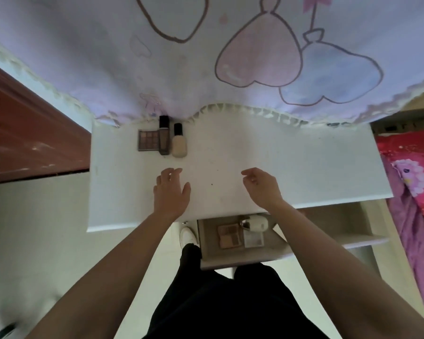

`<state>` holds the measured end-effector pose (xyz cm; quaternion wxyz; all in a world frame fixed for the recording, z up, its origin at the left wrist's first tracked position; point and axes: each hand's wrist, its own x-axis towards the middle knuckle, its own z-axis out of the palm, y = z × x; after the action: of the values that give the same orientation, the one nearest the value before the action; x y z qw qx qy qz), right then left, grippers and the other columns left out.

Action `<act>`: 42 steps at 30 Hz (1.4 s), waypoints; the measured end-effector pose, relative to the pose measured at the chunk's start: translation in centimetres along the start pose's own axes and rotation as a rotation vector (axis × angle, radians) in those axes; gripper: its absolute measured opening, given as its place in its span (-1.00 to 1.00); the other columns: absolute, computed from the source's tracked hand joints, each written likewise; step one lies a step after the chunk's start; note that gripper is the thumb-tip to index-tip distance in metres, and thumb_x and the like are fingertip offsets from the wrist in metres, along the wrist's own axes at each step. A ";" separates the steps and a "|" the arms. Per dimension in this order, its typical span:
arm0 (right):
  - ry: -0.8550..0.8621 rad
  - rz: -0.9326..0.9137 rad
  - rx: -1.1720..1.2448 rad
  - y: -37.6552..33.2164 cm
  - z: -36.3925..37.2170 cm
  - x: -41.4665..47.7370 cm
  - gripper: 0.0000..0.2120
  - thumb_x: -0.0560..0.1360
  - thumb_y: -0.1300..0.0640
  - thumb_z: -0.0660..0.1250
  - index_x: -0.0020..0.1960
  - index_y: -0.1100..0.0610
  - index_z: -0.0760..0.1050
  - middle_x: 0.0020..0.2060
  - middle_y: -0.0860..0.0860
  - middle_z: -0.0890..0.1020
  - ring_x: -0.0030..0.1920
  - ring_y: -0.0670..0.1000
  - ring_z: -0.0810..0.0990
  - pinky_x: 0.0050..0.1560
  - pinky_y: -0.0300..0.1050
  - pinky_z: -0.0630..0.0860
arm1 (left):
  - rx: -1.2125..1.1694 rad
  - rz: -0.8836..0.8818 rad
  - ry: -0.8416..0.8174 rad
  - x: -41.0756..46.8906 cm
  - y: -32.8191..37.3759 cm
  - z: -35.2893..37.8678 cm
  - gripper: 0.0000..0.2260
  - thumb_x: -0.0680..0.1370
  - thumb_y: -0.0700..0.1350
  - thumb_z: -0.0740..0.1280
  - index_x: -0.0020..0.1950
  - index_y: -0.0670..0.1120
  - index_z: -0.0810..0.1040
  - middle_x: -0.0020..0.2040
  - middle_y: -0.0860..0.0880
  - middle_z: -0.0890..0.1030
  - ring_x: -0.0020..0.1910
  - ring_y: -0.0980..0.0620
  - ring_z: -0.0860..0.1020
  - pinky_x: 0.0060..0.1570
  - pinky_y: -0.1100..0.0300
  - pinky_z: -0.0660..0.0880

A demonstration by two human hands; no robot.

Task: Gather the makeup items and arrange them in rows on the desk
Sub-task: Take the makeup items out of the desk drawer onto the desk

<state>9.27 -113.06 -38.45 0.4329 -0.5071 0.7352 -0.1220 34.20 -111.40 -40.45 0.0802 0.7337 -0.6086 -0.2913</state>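
Note:
On the white desk (291,162), at the back left, three makeup items lie side by side: an eyeshadow palette (148,140), a tan foundation bottle with a black cap (164,137) and a pale foundation bottle with a black cap (178,141). My left hand (171,192) hovers over the desk just in front of them, fingers spread, holding nothing. My right hand (261,187) hovers mid-desk, fingers loosely curled and empty. Below the desk edge an open drawer (206,255) holds a tan palette (229,235), a small light palette (253,239) and a white jar (256,222).
A lilac curtain with heart drawings (230,57) hangs over the desk's back edge. A red-brown wooden piece (30,133) stands to the left. Red and purple bedding (411,182) lies to the right. My dark trousers and a white shoe (187,236) are beside the drawer.

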 end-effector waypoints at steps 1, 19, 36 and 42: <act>-0.021 0.000 -0.006 1.6 -0.7 -0.9 -0.78 0.56 0.15 0.25 0.11 -0.05 0.60 -0.10 -0.14 0.63 -0.06 -0.09 0.59 0.01 -0.25 0.45 | -0.008 0.007 0.014 -1.4 1.2 1.0 -0.59 0.59 -0.03 0.27 0.41 -0.09 0.37 0.37 -0.11 0.36 0.33 -0.14 0.35 0.29 -0.11 0.35; -0.260 0.032 -0.263 22.3 3.1 -1.0 -0.41 0.38 -0.29 0.37 0.32 -0.05 0.41 0.19 0.11 0.54 0.22 0.20 0.52 0.07 0.07 0.53 | 0.329 -0.144 -0.405 -10.3 5.1 21.1 -0.44 0.46 -0.13 0.36 0.43 -0.11 0.27 0.37 -0.17 0.34 0.32 -0.23 0.33 0.25 -0.08 0.40; -0.255 0.093 -0.125 22.7 5.1 -0.4 -0.52 0.43 0.00 0.50 0.26 0.14 0.47 0.10 0.12 0.63 0.13 0.19 0.58 0.06 -0.03 0.50 | 0.381 -0.117 -0.444 -8.1 3.8 23.8 -0.45 0.50 -0.10 0.36 0.47 -0.09 0.28 0.39 -0.19 0.29 0.36 -0.23 0.28 0.23 -0.12 0.39; -0.249 0.049 -0.166 22.1 4.2 -1.3 -0.60 0.50 -0.03 0.40 0.25 0.14 0.48 0.10 0.17 0.59 0.11 0.22 0.56 -0.07 -0.10 0.36 | 0.395 -0.041 -0.397 -8.7 4.9 22.6 -0.73 0.55 -0.16 0.29 0.25 -0.14 0.48 0.28 -0.21 0.33 0.24 -0.24 0.35 0.08 -0.06 0.44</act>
<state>-1.55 -100.80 -53.96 0.4800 -0.5343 0.6956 0.0136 17.38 -99.10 -53.75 -0.1907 0.6760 -0.6424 -0.3066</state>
